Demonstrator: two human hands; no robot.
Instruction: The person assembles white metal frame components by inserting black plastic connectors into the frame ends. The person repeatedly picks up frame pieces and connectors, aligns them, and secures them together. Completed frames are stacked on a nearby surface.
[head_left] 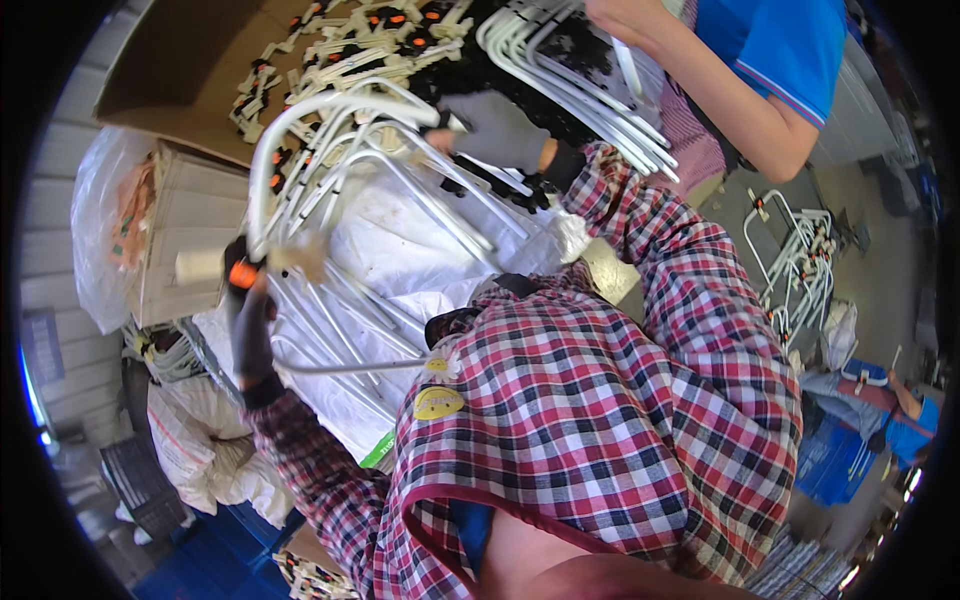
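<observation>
Both hands wear grey gloves with bare fingertips. At the left, my left hand is closed around the lower end of a white bent tube frame, at a cream plastic fitting with an orange piece, slightly blurred. The tube arches up and across to my right hand, whose fingers close on its other end beside a small black and white part. Below the hands, several similar white tube frames lie over a white plastic sack. A grey rod runs from near my left hand toward my chest.
A cardboard box at the back holds many cream fittings with black and orange parts. At upper right, a co-worker's arm reaches beside stacked white tubes. More frames stand on the floor at right; sacks lie left.
</observation>
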